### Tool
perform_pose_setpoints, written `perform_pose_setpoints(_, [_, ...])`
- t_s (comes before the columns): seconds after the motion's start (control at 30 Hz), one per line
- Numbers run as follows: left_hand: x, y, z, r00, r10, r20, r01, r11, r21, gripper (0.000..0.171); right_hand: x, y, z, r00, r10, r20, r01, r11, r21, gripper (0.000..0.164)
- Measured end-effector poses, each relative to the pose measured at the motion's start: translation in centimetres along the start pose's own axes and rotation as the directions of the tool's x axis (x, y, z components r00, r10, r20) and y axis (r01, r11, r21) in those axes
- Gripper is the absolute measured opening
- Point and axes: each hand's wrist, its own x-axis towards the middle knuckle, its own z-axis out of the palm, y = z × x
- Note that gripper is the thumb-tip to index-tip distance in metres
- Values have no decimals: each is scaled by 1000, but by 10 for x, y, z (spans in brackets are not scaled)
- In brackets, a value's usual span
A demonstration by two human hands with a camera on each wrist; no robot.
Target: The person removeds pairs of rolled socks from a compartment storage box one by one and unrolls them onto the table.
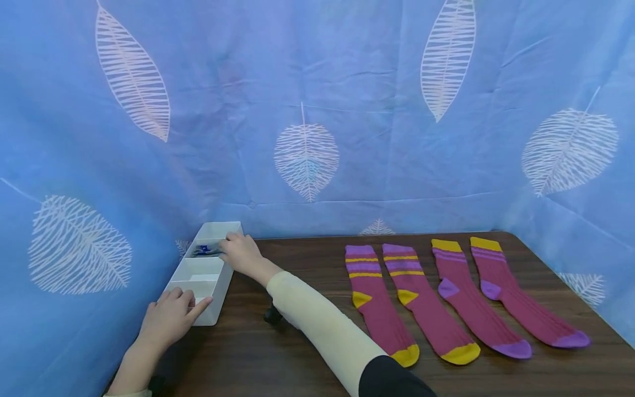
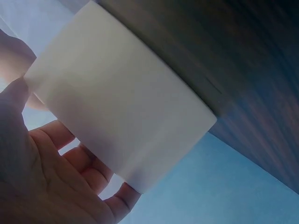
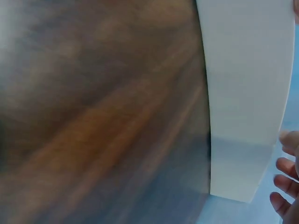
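A white box stood on the surface's left side. The left hand, fingers loosely spread, touched its near rim; the right hand met its far side (grip undetermined).

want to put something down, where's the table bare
Bare table lies between the white tray and the leftmost sock, beyond the right sleeve, and before the tray, left of that sleeve. It is crowded at the four socks and at the tray, where the left hand and right hand are.

Four socks, one box
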Motion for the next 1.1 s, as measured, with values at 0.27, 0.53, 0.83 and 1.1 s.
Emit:
perform_pose_setpoints(0.27, [0, -1, 1, 1000, -1, 16, 1, 1000, 9, 56, 25, 0, 1, 988, 31, 152, -34, 999, 18, 41])
perform_pose_setpoints(0.53, [2, -1, 2, 1000, -12, 27, 11, 1000, 17, 57, 42, -1, -3, 974, 49, 221, -54, 998, 15, 42])
perform_pose_setpoints(0.83, [0, 0, 4, 999, -7, 40, 6, 1000, 10, 59, 55, 5, 2, 936, -11, 351, 9, 1000, 8, 48])
perform_pose_setpoints(1.1, [3, -3, 3, 998, -28, 61, 27, 999, 17, 62, 61, 7, -3, 907, -11, 421, 33, 998, -45, 51])
